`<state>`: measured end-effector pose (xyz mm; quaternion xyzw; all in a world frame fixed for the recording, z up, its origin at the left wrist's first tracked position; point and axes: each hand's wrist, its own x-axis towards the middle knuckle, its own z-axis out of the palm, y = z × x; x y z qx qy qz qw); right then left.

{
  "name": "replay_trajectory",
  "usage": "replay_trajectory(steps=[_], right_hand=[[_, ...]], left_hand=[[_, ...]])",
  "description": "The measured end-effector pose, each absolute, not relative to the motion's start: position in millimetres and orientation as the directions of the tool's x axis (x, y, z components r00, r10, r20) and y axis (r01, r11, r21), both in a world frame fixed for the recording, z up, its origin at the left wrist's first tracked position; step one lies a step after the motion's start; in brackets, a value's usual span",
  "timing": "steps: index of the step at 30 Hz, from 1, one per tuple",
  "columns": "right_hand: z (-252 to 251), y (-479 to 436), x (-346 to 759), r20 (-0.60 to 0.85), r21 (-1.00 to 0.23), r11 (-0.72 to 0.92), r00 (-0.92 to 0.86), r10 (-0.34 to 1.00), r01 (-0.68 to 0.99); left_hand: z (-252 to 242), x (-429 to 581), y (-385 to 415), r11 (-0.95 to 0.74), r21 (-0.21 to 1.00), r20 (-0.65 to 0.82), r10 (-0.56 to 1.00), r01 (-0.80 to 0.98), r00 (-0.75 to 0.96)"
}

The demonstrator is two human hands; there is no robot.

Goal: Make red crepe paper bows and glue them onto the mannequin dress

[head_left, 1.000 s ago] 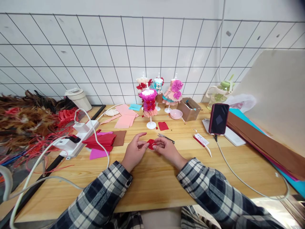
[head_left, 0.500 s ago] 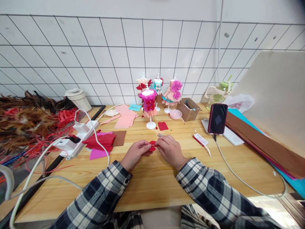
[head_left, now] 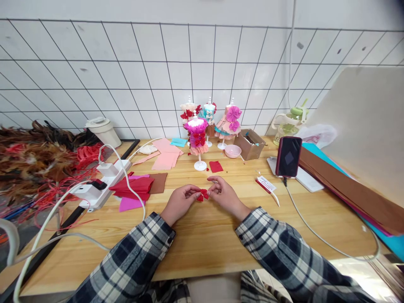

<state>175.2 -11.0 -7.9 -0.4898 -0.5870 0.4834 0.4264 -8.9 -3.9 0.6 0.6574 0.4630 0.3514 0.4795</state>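
Observation:
Between my hands is a small red paper bow (head_left: 203,194), just over the wooden table. My left hand (head_left: 180,202) pinches its left side between thumb and fingers. On the bow's right side the thumb and fingers of my right hand (head_left: 226,197) are closed, with the index finger bent above. A metal tool, maybe scissors, shows only partly behind the right fingers. Beyond my hands lies a red paper square (head_left: 216,166), beside a miniature dress form (head_left: 198,139) in a magenta, red and peach paper dress.
Several more dressed forms (head_left: 227,122) stand at the back by a cardboard box (head_left: 250,145) and a pink bowl (head_left: 232,151). Folded coloured paper (head_left: 134,187) and a power strip (head_left: 109,187) are left. A phone (head_left: 288,157) stands right, its cable looping across the table.
My right fingers have opened out and shifted slightly right, so more of the red bow shows. My left hand stays nearly in place, still pinching it.

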Motion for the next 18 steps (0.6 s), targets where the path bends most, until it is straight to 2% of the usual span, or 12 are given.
replay_trajectory(steps=[2, 6, 8, 10, 12, 14, 16, 18], right_hand=[[-4.6, -14.3, 178.2, 0.075, -0.950, 0.120, -0.159, 0.984, 0.289], [8.3, -28.7, 204.1, 0.215, -0.797, 0.251, -0.130, 0.968, 0.550], [15.3, -37.8, 234.3, 0.251, -0.704, 0.211, -0.040, 0.967, 0.678], [20.9, -45.9, 276.3, 0.238, -0.584, 0.046, 0.117, 0.964, 0.810], [23.8, -52.6, 323.0, 0.133, -0.430, -0.171, 0.249, 0.959, 0.886], [23.1, -58.3, 363.8, -0.062, -0.283, -0.356, 0.354, 0.933, 0.891], [19.1, -63.0, 389.9, -0.205, -0.272, -0.376, 0.328, 0.922, 0.886], [13.5, -65.7, 398.9, -0.254, -0.331, -0.355, 0.280, 0.926, 0.874]], left_hand=[[-1.0, -10.6, -2.2, -0.141, 0.943, 0.050, 0.956, 0.302, 0.290], [-2.4, -15.6, 0.4, -0.167, 0.910, 0.065, 0.962, 0.379, 0.267], [-3.9, -18.3, 1.9, -0.161, 0.897, 0.047, 0.961, 0.411, 0.274], [-5.5, -21.1, 3.8, -0.171, 0.871, 0.047, 0.962, 0.460, 0.268], [-5.6, -23.6, 5.3, -0.242, 0.812, 0.120, 0.960, 0.532, 0.252], [-3.8, -25.1, 5.9, -0.350, 0.716, 0.255, 0.937, 0.604, 0.240], [-0.7, -25.3, 5.0, -0.429, 0.638, 0.358, 0.900, 0.639, 0.247], [2.4, -23.9, 3.0, -0.461, 0.619, 0.387, 0.883, 0.636, 0.264]])
